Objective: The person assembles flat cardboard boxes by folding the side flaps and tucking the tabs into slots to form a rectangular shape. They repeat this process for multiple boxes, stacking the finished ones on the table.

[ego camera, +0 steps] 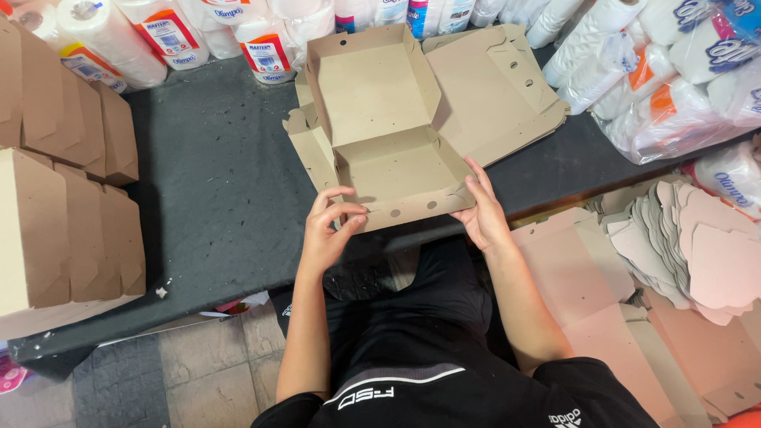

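Cardboard box (pixel 392 170) is gripped at its front wall by left hand (pixel 329 230) and right hand (pixel 483 210), fingers closed on it; corners are best pressed square, evenly.

Packing workshop: stacks of folded boxes (pixel 71 214) left of hands, flat blanks (pixel 682 246) right, wrapped paper rolls (pixel 674 79) beyond.

1 head-worn camera looks steeply down and forward from close above the person's lap, facing the dark desk (pixel 214 198); its far edge with paper rolls (pixel 119 40) runs along the frame's top.
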